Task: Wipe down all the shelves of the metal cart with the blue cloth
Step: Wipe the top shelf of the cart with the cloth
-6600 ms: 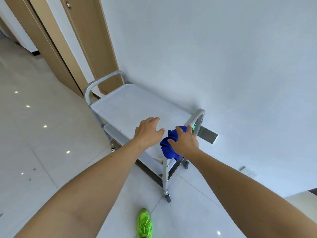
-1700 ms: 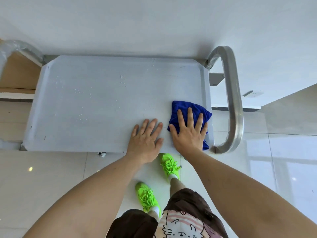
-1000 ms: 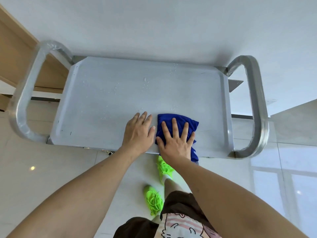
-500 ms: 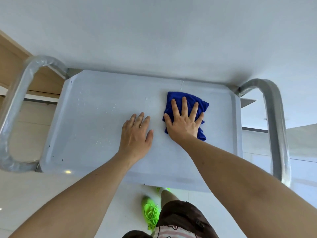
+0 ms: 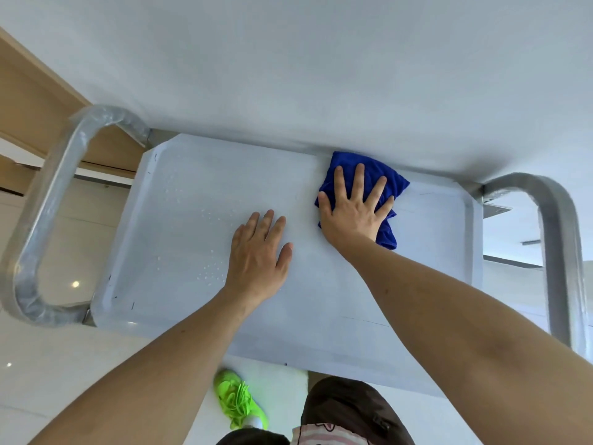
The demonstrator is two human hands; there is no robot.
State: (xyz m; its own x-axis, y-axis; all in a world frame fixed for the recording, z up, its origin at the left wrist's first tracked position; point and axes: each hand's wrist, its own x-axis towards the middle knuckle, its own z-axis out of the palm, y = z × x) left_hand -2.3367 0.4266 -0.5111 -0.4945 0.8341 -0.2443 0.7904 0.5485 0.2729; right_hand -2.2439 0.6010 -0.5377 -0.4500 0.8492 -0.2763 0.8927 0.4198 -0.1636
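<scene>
My right hand lies flat on the blue cloth, fingers straight and spread, pressing it down on the top shelf of the metal cart. The cloth is bunched under my palm at the far edge of the shelf, right of the middle, its upper edge touching the white wall that the cart stands against. A fold of it sticks out below my wrist on the right side.

My left hand rests flat on the bare shelf just beside the right one, fingers straight and close together, holding nothing. The two hands are apart, with a narrow strip of shelf between them.

Small water drops speckle the shelf to the left of my left hand. A curved metal handle wrapped in clear film rises at the left end of the cart, and a second bare handle stands at the right end.

Beyond the left handle a wooden door frame meets the wall. The glossy floor tiles show under the near edge of the shelf, where my bright green shoe and dark shorts are visible.
</scene>
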